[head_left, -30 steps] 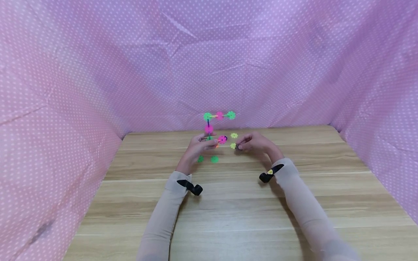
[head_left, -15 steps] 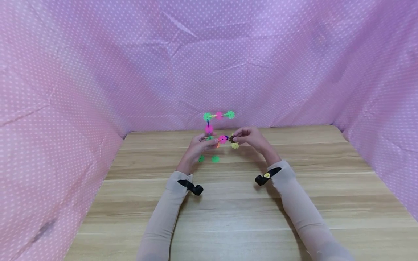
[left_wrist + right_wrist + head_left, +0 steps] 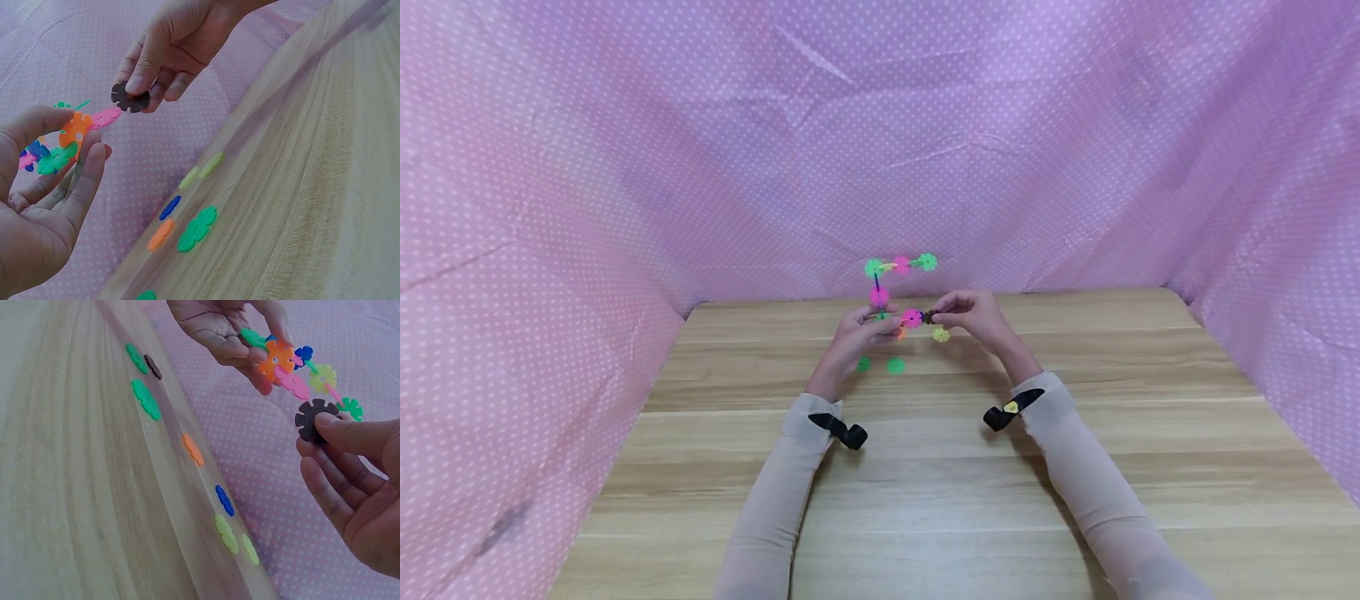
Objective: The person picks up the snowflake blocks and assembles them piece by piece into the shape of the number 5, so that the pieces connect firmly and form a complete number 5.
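Note:
My left hand holds up a chain of slotted, flower-shaped plastic snowflake discs above the table, its thumb and fingers pinching an orange disc. Green, pink, yellow and blue discs branch from it, standing tall in the head view. From the orange disc a pink disc sticks out towards my right hand. Between thumb and fingers, that hand pinches a dark brown disc. The brown disc's edge meets or nearly meets the pink disc; whether their slots engage I cannot tell. My left fingers hide part of the chain.
Loose discs lie along the far part of the wooden table: green, brown, orange, blue and yellow. Pink dotted cloth hangs behind and at both sides.
My right hand has moved left with the brown disc, from beside the yellow discs up to the chain's pink disc. My left hand has stayed almost still.

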`<state>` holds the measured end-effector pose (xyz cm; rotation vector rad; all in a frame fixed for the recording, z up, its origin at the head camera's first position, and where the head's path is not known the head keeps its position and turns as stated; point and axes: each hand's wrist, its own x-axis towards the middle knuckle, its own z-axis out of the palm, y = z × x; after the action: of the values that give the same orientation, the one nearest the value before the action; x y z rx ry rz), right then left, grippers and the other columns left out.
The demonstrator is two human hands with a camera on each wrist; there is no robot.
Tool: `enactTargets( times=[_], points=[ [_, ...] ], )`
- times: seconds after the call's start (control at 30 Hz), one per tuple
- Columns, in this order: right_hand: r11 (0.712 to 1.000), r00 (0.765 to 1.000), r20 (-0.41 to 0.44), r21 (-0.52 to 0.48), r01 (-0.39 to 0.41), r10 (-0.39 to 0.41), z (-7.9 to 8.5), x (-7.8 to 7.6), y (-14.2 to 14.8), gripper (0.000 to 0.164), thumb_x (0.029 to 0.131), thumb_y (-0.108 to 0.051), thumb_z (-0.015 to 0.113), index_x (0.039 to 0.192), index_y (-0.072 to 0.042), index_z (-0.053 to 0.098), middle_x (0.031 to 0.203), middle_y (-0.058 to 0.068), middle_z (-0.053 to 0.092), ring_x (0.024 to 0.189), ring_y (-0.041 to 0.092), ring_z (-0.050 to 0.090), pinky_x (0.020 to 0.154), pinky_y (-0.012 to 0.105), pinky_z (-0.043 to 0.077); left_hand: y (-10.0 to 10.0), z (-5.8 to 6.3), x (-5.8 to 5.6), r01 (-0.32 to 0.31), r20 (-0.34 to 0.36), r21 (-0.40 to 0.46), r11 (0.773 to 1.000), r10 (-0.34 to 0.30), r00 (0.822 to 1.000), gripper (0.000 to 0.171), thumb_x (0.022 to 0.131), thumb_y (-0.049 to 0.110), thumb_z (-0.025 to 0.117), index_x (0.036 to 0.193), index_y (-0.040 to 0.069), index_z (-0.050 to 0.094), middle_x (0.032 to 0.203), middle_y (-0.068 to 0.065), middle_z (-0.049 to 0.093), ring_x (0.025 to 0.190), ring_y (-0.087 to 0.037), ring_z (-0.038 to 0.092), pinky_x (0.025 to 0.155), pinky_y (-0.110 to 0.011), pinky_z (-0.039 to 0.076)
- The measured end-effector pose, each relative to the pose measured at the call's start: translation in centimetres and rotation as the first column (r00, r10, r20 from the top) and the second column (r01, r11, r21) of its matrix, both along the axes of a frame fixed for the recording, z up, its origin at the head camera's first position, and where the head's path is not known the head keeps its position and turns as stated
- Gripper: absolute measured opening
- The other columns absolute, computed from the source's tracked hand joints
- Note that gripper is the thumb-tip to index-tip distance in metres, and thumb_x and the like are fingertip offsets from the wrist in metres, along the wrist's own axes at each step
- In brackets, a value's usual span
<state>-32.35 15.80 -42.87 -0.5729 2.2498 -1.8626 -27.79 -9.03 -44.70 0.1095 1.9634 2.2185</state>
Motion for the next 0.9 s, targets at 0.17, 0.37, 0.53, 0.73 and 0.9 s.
enactTargets(
  times=[0.17, 0.37, 0.53, 0.73, 0.9],
  points=[
    [1.0, 1.0, -0.017, -0.015, 0.001, -0.001, -0.17, 0.12, -0.08, 0.024, 0.088, 0.0, 0.077, 0.107, 0.012, 0.069, 0.089, 0.006, 0.076, 0.075, 0.007, 0.07, 0.078, 0.036, 0.064, 0.06, -0.02, -0.13, -0.004, 0.006, 0.001, 1.0, 0.004, 1.0, 0.045, 0.095, 0.018, 0.074, 0.132, -0.003, 0.06, 0.106, -0.002, 0.073, 0.096, -0.016, 0.072, 0.101, -0.037, 0.057],
    [1.0, 1.0, -0.017, -0.014, 0.009, -0.009, -0.08, 0.14, -0.14, 0.022, 0.088, 0.0, 0.077, 0.105, 0.011, 0.07, 0.092, 0.011, 0.076, 0.075, 0.007, 0.07, 0.079, 0.04, 0.064, 0.06, 0.17, 0.09, -0.013, 0.014, 0.006, 1.0, 0.013, 1.0, 0.042, 0.095, 0.023, 0.075, 0.129, 0.001, 0.063, 0.112, -0.004, 0.071, 0.101, -0.018, 0.071, 0.108, -0.045, 0.052],
    [1.0, 1.0, -0.025, -0.023, 0.01, -0.011, -0.13, 0.06, -0.27, 0.024, 0.086, -0.001, 0.079, 0.105, 0.012, 0.07, 0.091, 0.009, 0.076, 0.076, 0.006, 0.07, 0.074, 0.026, 0.062, 0.16, 0.21, 0.06, -0.029, 0.006, 0.037, 0.999, 0.028, 1.0, 0.027, 0.095, 0.023, 0.074, 0.116, 0.006, 0.069, 0.111, -0.004, 0.071, 0.105, -0.022, 0.071, 0.11, -0.048, 0.05],
    [0.999, 0.997, -0.066, -0.029, 0.033, -0.035, 0.05, 0.26, -0.58, 0.023, 0.084, -0.001, 0.081, 0.102, 0.011, 0.071, 0.089, 0.007, 0.077, 0.075, 0.006, 0.07, 0.069, 0.02, 0.06, 0.47, 0.25, -0.04, -0.053, 0.002, 0.065, 0.996, 0.053, 0.999, 0.023, 0.094, 0.021, 0.075, 0.11, 0.006, 0.068, 0.108, -0.003, 0.072, 0.103, -0.019, 0.071, 0.107, -0.044, 0.054],
    [0.998, 0.994, -0.09, -0.031, 0.054, -0.056, 0.13, 0.33, -0.76, 0.024, 0.084, -0.002, 0.082, 0.1, 0.012, 0.072, 0.091, 0.013, 0.076, 0.075, 0.005, 0.069, 0.068, 0.019, 0.059, 0.65, 0.27, 0.02, -0.057, -0.002, 0.099, 0.993, 0.058, 0.998, 0.028, 0.095, 0.019, 0.075, 0.114, 0.001, 0.064, 0.109, -0.003, 0.071, 0.102, -0.016, 0.07, 0.108, -0.044, 0.053]
  ],
)
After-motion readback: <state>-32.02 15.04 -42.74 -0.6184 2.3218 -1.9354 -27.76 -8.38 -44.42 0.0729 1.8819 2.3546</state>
